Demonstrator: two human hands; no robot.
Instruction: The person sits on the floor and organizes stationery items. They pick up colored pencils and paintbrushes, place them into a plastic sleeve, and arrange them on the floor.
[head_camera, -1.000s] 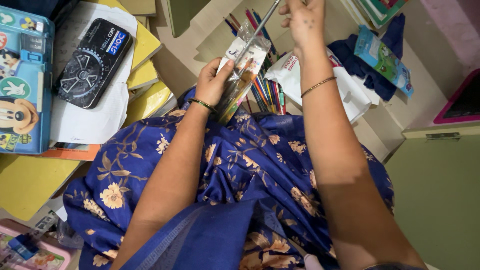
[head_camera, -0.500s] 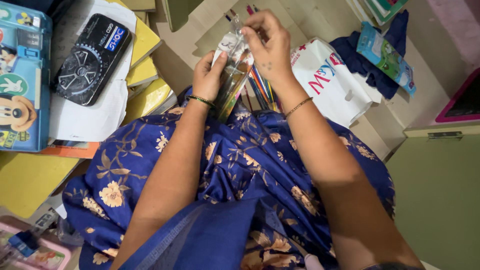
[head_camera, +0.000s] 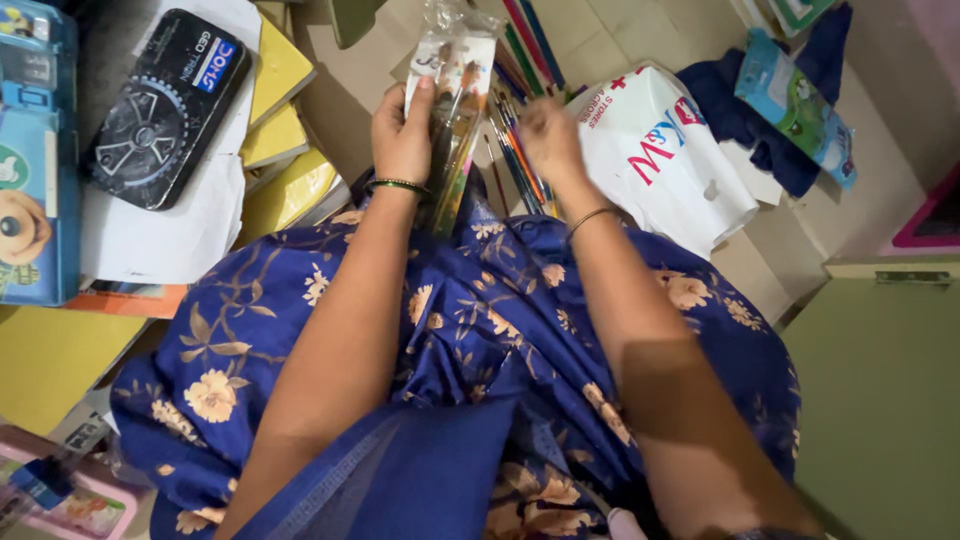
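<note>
My left hand (head_camera: 400, 130) grips a clear plastic pack of paintbrushes (head_camera: 455, 70) and holds it upright above my lap, thumb on its white card. My right hand (head_camera: 545, 135) is just to the right of the pack, blurred, low over a loose bunch of coloured pencils (head_camera: 522, 40) lying on the floor. Its fingers point down at the pencils; I cannot make out whether they hold one. A blue floral garment (head_camera: 480, 330) covers my lap below both arms.
A white plastic bag (head_camera: 660, 150) lies right of the pencils, with dark blue cloth (head_camera: 730, 120) and a blue pouch (head_camera: 795, 105) beyond. A black tin (head_camera: 165, 105), yellow books (head_camera: 280, 130) and a blue cartoon box (head_camera: 30, 170) are left. A green panel (head_camera: 880, 400) stands right.
My right hand held a brush high, brought it down to the pack's mouth, then dropped right and lower to the pencils. The left hand raised the pack slightly.
</note>
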